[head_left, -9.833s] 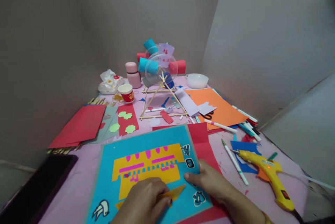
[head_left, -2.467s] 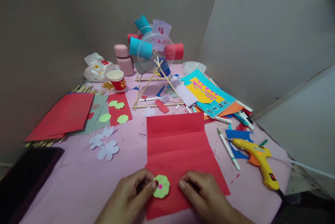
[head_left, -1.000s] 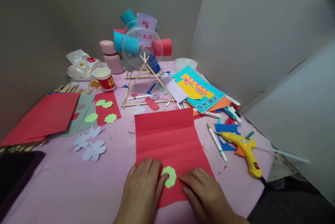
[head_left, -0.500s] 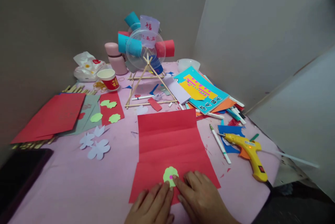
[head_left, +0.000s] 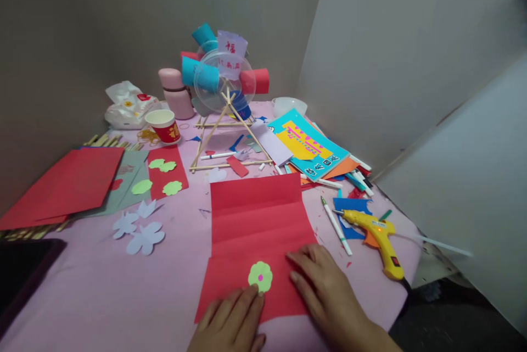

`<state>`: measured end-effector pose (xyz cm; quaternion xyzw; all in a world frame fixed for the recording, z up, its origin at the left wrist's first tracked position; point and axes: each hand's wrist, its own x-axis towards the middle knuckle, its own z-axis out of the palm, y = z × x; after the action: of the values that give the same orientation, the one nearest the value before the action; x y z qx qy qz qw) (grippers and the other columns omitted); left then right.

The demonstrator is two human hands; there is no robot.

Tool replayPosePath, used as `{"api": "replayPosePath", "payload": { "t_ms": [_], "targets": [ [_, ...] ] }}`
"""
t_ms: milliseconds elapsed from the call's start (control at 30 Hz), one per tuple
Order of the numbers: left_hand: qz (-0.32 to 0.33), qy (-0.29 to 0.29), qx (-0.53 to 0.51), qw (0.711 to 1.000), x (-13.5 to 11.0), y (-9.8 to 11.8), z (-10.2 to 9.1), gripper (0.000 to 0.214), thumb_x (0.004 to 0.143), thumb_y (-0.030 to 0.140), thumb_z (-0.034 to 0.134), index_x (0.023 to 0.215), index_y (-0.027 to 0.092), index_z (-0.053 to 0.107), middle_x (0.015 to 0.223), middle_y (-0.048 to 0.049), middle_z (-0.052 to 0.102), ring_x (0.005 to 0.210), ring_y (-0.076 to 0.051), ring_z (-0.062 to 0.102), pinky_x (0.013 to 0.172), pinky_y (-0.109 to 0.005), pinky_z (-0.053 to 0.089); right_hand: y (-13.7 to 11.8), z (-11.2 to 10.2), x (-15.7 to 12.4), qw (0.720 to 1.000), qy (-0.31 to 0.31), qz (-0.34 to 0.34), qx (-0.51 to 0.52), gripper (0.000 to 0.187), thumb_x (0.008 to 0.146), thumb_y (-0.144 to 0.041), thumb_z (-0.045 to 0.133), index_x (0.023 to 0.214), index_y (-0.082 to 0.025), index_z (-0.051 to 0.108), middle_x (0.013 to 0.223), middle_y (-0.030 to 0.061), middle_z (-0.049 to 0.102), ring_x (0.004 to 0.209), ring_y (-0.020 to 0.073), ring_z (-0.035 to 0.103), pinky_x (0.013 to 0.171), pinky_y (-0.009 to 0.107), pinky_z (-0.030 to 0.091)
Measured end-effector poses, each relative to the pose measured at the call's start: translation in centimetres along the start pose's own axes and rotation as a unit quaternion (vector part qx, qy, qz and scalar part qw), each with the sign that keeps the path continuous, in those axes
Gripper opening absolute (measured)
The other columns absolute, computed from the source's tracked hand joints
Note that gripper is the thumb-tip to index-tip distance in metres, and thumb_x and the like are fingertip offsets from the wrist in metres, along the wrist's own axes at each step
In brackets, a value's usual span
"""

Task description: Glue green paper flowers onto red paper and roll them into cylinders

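Observation:
A creased sheet of red paper lies unfolded at the near side of the pink-covered table. On its lower part sits a light green paper flower with a pink dot at its centre. My left hand rests flat on the sheet's near edge, its fingertips touching the flower's lower rim. My right hand is over the sheet's right side, apart from the flower, with fingers spread and nothing in them.
A stick-framed wheel with coloured paper cups stands at the back. A yellow glue gun and a marker lie to the right. White paper flowers, red paper and a dark device lie to the left.
My right hand has lifted off the green flower and moved right, uncovering it. My left hand stays at the flower's lower edge. The view has shifted slightly.

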<state>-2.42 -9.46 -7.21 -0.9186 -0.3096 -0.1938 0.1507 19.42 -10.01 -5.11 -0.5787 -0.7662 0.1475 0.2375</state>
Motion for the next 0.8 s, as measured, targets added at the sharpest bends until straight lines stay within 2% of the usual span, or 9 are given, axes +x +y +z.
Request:
{"api": "replayPosePath", "payload": {
  "t_ms": [133,300,433,533,667,800],
  "targets": [
    [-0.032,0.031,-0.054,0.998,0.8,-0.4,-0.6,0.032,0.094,0.028,0.032,0.101,0.017,0.062,0.088,-0.0017,0.075,0.071,-0.015,0.069,0.061,-0.025,0.052,0.5,-1.2,1.1,0.998,-0.047,0.043,0.007,0.028,0.082,-0.018,0.056,0.109,-0.014,0.054,0.108,0.0136,0.052,0.099,0.0267,0.048,0.085,0.043,0.043],
    [-0.102,-0.025,-0.176,0.979,0.7,-1.1,-1.4,0.027,0.09,0.025,0.042,0.113,0.023,0.057,0.105,-0.0037,0.068,0.09,-0.015,0.065,0.076,-0.021,0.052,0.3,-1.6,2.0,0.995,-0.058,0.063,0.046,0.016,0.075,-0.012,0.062,0.086,-0.018,0.053,0.095,0.0071,0.054,0.089,0.0224,0.049,0.078,0.037,0.044],
    [-0.197,-0.066,-0.175,0.962,1.0,-2.0,-1.1,0.036,0.087,0.03,0.05,0.122,0.025,0.051,0.12,-0.0079,0.058,0.107,-0.022,0.057,0.087,-0.033,0.05,0.4,-1.6,2.3,0.995,-0.053,0.059,0.054,0.02,0.072,-0.009,0.062,0.081,-0.019,0.048,0.09,0.0045,0.055,0.083,0.0204,0.05,0.074,0.035,0.044],
    [-0.225,-0.095,-0.184,0.952,2.2,-2.6,-1.0,0.042,0.083,0.031,0.054,0.124,0.023,0.05,0.122,-0.0101,0.056,0.11,-0.026,0.053,0.089,-0.042,0.048,0.4,-1.5,2.2,0.992,-0.061,0.075,0.086,0.021,0.071,-0.007,0.06,0.084,-0.02,0.049,0.088,0.0035,0.058,0.083,0.0196,0.053,0.074,0.033,0.044],
    [-0.245,-0.134,-0.243,0.929,4.2,-2.9,-1.4,0.029,0.079,0.027,0.059,0.108,0.023,0.059,0.105,-0.0066,0.062,0.096,-0.024,0.056,0.083,-0.04,0.047,0.3,-1.3,2.3,0.985,-0.07,0.083,0.133,0.025,0.074,-0.007,0.056,0.096,-0.019,0.055,0.096,0.0046,0.063,0.089,0.0196,0.057,0.08,0.033,0.043],
    [-0.269,-0.158,-0.288,0.905,5.0,-3.3,-1.5,0.011,0.079,0.024,0.058,0.09,0.022,0.059,0.09,-0.0033,0.062,0.085,-0.022,0.056,0.076,-0.037,0.045,0.1,-1.4,2.6,0.979,-0.076,0.106,0.153,0.01,0.075,-0.013,0.056,0.083,-0.018,0.06,0.082,0.0029,0.066,0.078,0.0189,0.059,0.07,0.029,0.044]
  ]
}}
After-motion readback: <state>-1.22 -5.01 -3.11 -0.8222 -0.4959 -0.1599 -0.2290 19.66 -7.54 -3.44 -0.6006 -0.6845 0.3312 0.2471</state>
